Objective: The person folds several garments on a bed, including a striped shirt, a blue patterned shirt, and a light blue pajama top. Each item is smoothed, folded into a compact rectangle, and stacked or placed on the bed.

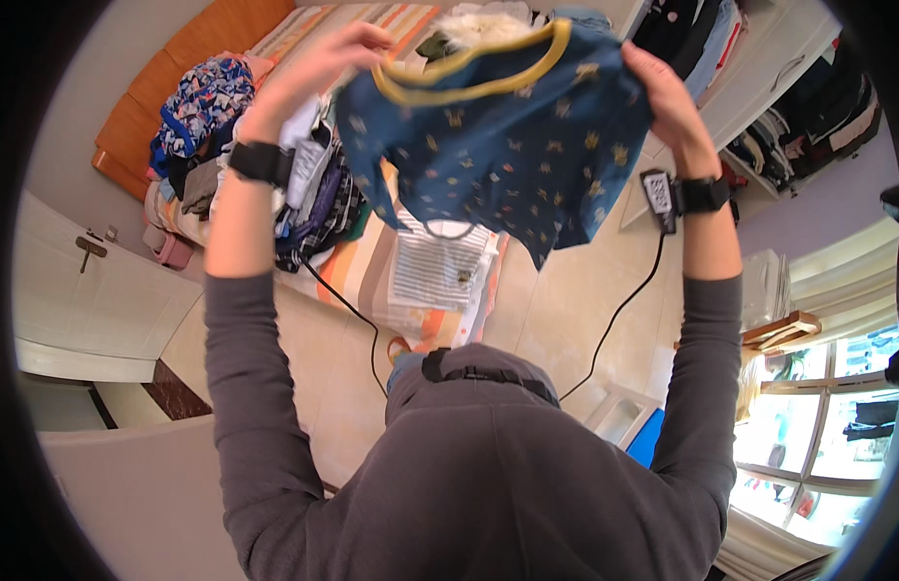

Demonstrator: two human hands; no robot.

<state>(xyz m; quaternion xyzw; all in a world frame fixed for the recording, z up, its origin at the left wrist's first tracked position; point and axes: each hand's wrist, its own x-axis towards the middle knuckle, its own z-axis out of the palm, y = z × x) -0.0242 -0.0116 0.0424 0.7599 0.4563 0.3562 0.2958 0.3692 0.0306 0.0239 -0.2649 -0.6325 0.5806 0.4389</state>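
A dark blue shirt [507, 145] with a yellow neckband and small printed figures hangs spread in the air before me. My right hand [660, 91] pinches it at the shoulder on the right. My left hand [326, 69], blurred, has its fingers at the opposite shoulder beside the neckband and holds the cloth there. Below the hem, a folded grey-and-white striped shirt [438, 265] lies on the striped bed cover [358, 272], partly hidden by the blue shirt.
Piled clothes [315, 189] and a blue patterned garment [209, 98] cover the bed's left side, near the wooden headboard [140, 102]. Clothes hang in the wardrobe [765, 80] at right. Black cables [623, 309] run from my wrist devices. A door [93, 290] stands left, a window [805, 428] right.
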